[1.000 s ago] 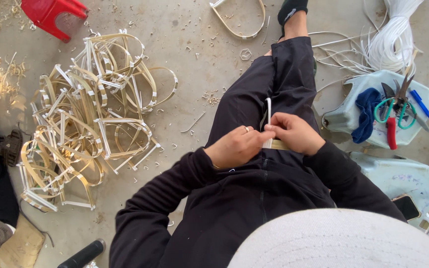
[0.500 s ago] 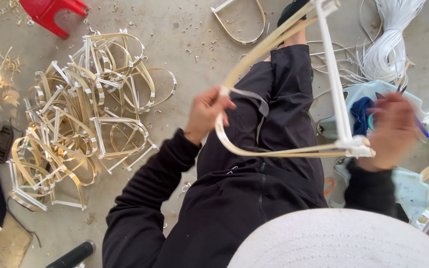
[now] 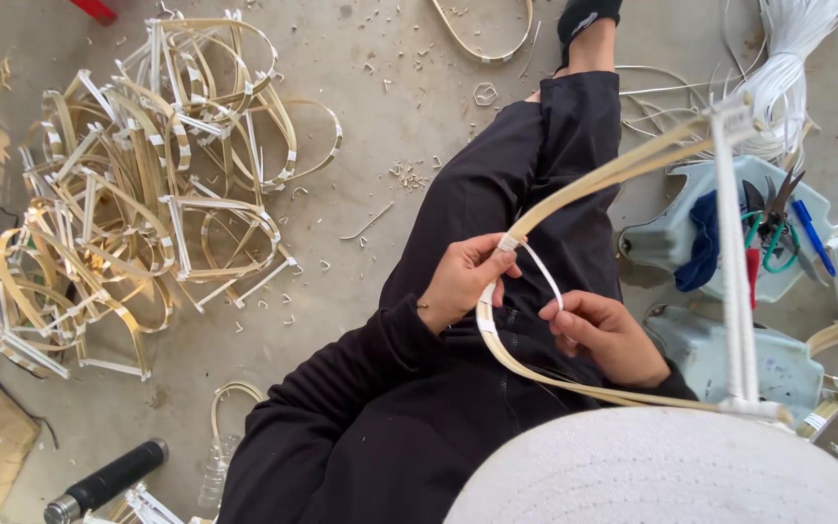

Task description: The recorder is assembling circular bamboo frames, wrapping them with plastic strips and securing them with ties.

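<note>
A bent bamboo strip frame [image 3: 623,165] with a white straight bar [image 3: 731,252] lies across my lap. My left hand [image 3: 463,281] grips the curved end of the frame, where a white band wraps it. My right hand [image 3: 605,335] pinches a thin white binding strip [image 3: 543,275] that loops up to that wrapped spot. I sit on the floor in black clothes, one leg stretched out, with the brim of a white hat at the bottom of the view.
A heap of finished bamboo frames [image 3: 147,194] lies on the concrete floor at left. A pale blue stool [image 3: 676,233] at right carries scissors [image 3: 773,218], a blue cloth and a pen. White strip bundles [image 3: 788,49] lie at top right, a black cylinder [image 3: 104,480] at bottom left.
A second ago both hands worked close together on my lap. Then they swung the frame up and apart. Now the hands are back near each other at the wrapped bend.
</note>
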